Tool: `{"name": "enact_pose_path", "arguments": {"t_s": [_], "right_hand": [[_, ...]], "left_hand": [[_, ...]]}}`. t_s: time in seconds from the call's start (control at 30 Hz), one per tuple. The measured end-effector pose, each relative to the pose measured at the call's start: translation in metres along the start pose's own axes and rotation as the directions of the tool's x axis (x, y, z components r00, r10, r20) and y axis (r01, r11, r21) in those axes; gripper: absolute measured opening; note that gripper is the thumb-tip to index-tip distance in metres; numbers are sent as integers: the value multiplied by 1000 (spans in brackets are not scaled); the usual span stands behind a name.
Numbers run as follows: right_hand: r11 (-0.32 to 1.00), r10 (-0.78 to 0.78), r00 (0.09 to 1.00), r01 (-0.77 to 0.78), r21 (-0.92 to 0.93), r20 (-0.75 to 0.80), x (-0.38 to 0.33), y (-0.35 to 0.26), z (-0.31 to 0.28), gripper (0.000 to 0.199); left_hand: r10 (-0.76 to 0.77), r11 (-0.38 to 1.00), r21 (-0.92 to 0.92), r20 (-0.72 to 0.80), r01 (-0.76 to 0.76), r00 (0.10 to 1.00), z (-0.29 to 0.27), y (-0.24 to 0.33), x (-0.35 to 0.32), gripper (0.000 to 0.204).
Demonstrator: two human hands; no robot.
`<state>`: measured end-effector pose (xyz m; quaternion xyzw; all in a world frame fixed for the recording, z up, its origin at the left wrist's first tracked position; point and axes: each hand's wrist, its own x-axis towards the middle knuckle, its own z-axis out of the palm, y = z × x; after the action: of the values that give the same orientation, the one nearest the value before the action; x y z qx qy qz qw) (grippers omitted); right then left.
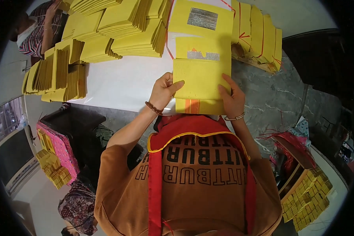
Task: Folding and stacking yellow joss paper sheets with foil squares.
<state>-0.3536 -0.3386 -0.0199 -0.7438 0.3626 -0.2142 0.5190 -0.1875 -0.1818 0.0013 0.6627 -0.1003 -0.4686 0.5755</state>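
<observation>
In front of my chest I hold a yellow paper sheet (202,76) at its two side edges. My left hand (164,89) is closed on the left edge, its thumb lying on top and its other fingers partly hidden. Along the right edge, my right hand (233,97) has its thumb and a finger against the paper. Yellow paper with a silvery patch (203,56) shows just beyond it, and a strip with an orange band (192,106) shows under its near edge. Farther off lies another yellow sheet (181,23) with a silver-grey rectangle.
Several stacks of folded yellow paper (135,37) cover the white tabletop's (118,84) left and far side. Bundles tied with red string (259,37) stand at the right. A person in a striped top (31,49) is at the far left. Yellow bundles (306,200) are piled at lower right.
</observation>
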Motion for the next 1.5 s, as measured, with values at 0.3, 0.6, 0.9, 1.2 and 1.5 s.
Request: {"name": "enact_pose_path", "arguments": {"t_s": [0.3,0.6,0.9,1.2,1.5], "right_hand": [[999,26,1000,-25,21,-6,1,-6,0,35],[996,94,994,-94,-5,57,1,-2,-1,37],[656,-447,894,345,-671,23,-15,-22,-1,43],[430,-481,808,556,-712,340,-26,9,21,65],[353,-441,812,548,-758,382,-27,19,16,72]], "left_hand": [[618,684,572,-126,-452,776,6,17,-14,19],[510,-76,786,559,-613,653,50,12,11,59],[476,-144,803,569,-579,671,47,-1,24,68],[525,-20,721,597,-693,606,31,-5,23,70],[602,23,575,645,-818,471,27,2,15,69]]}}
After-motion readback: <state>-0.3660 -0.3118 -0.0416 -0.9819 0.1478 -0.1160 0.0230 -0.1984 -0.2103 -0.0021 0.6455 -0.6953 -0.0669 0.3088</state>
